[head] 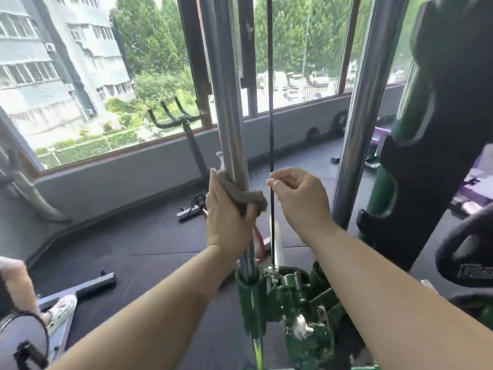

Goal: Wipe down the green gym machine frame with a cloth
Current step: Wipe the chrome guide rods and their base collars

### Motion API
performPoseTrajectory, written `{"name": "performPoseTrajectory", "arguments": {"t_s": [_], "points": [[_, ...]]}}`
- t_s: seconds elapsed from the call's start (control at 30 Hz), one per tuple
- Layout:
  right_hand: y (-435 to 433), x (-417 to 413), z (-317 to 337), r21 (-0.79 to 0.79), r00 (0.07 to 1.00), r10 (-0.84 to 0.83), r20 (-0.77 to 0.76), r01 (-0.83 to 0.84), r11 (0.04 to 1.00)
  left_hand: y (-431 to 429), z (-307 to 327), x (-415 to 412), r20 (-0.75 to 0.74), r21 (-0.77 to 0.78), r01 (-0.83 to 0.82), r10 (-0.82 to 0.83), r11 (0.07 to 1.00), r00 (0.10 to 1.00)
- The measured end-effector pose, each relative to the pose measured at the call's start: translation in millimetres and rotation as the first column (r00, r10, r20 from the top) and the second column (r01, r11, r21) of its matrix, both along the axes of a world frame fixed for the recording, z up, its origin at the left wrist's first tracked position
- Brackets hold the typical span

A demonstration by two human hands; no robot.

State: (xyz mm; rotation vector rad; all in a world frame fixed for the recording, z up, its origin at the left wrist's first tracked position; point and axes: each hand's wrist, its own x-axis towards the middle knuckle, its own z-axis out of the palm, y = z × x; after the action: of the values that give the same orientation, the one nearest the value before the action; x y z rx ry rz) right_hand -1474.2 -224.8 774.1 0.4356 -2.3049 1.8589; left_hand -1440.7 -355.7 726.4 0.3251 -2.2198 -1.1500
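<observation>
Left hand (229, 217): wraps the cloth (249, 197) round the rod (232, 124), fingers curled tight.
Right hand (298, 196): pinches the cable (270, 102), just right of the left hand.
Frame (290, 303): green, below both hands, the rod standing in it.

A grey-brown cloth (248, 198) wraps a silvery chrome guide rod (232, 116); just beside it runs a thin black cable (270, 102). Below the rod, the carriage (293, 303) is dark glossy green; the floor (149, 236) is charcoal.
</observation>
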Motion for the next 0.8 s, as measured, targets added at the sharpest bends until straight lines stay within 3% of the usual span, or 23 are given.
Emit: {"name": "performPoseTrajectory", "arguments": {"t_s": [0.07,0.2,0.33,0.53,0.6,0.8], "points": [[5.2,-8.8,23.9,-0.014,0.996,-0.079,-0.048,0.079,0.997,-3.8,37.6,-5.8,-0.092,0.121,0.076,-0.065,0.990,0.994],[4.4,-19.2,81.1,-0.023,0.956,-0.198,-0.218,0.198,0.980,-1.0,150.8,-10.8,-0.286,0.153,0.132,-0.084,0.979,0.955],[1.8,-29.9,128.1,-0.053,0.773,-0.352,-0.528,0.383,0.922,2.4,248.9,-18.7,-0.503,0.247,0.303,-0.145,0.921,0.852],[5.6,-32.9,171.1,-0.010,0.559,-0.419,-0.715,0.592,0.806,-6.7,187.5,-5.3,-0.305,0.369,0.323,-0.214,0.871,0.928],[3.9,-36.0,182.7,0.032,0.481,-0.388,-0.786,0.659,0.751,-6.6,202.6,-3.0,-0.314,0.393,0.361,-0.245,0.846,0.917],[1.4,-51.1,270.5,-0.010,0.500,-0.531,-0.684,0.722,0.692,-11.1,379.2,-20.2,-0.613,0.166,0.435,-0.253,0.885,0.748]]}}
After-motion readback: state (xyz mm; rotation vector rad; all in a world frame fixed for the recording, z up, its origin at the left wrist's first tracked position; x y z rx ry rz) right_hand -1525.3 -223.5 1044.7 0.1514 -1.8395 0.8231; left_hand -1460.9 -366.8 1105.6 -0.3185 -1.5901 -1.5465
